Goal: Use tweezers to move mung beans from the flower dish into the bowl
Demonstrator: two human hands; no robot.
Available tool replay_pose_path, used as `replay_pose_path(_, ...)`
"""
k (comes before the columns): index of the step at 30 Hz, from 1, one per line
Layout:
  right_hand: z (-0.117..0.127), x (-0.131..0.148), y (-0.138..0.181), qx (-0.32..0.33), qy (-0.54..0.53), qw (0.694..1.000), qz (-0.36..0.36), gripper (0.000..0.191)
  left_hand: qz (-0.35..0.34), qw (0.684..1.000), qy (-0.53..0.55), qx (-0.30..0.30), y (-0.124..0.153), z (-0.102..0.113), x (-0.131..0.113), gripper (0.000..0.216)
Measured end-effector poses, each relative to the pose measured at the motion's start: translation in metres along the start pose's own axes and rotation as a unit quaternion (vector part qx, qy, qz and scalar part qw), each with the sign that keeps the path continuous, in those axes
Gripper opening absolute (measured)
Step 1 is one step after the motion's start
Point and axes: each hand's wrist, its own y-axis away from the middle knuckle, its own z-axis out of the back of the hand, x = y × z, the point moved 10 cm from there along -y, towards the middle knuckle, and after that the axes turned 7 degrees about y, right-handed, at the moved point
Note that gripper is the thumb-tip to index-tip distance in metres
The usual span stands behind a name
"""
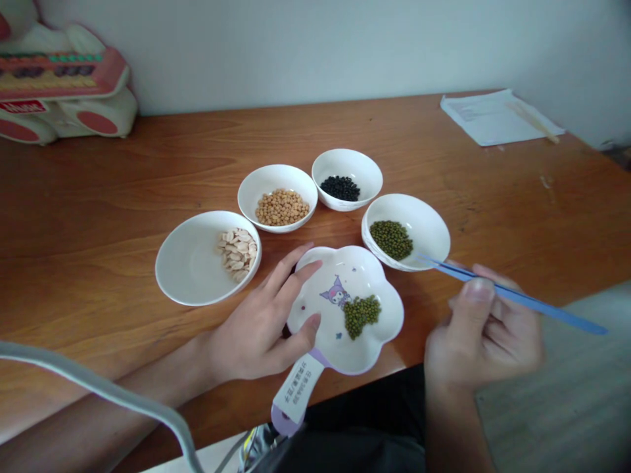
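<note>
My left hand (pixel 266 322) rests with spread fingers on the left rim of a white flower-shaped bowl (pixel 315 276), its thumb reaching over the inside. A small heap of mung beans (pixel 362 314) lies in this bowl, beside a printed cartoon figure. Between the thumb and fingers of my right hand (pixel 480 328) are blue tweezers (pixel 522 299). Their tips reach over the near inside of a round white bowl (pixel 428 226), just right of the mung beans (pixel 392 240) there. Whether the tips hold a bean is too small to tell.
Black beans (pixel 341 188), yellow soybeans (pixel 282 207) and pale flat seeds (pixel 238 253) sit in separate white bowls. A labelled handle (pixel 298 387) points toward me. A toy keyboard (pixel 54 85) stands back left, papers (pixel 493 118) back right. A grey cable (pixel 123 394) crosses front left.
</note>
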Motion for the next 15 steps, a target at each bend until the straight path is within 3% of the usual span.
replay_pose_path(3,-0.007,0.015,0.003,0.093,-0.022,0.993,0.070,0.020,0.000,1.000,0.000,0.001,0.001,0.000,0.000,0.065)
replay_pose_path(7,-0.023,0.040,0.014,0.218,0.020,0.956,0.198,0.023,0.009,1.000,-0.001,0.005,0.001,0.000,0.002,0.064)
replay_pose_path(15,-0.038,0.055,0.018,0.273,0.009,0.928,0.255,0.024,0.005,1.000,0.003,0.002,0.001,0.000,0.002,0.066)
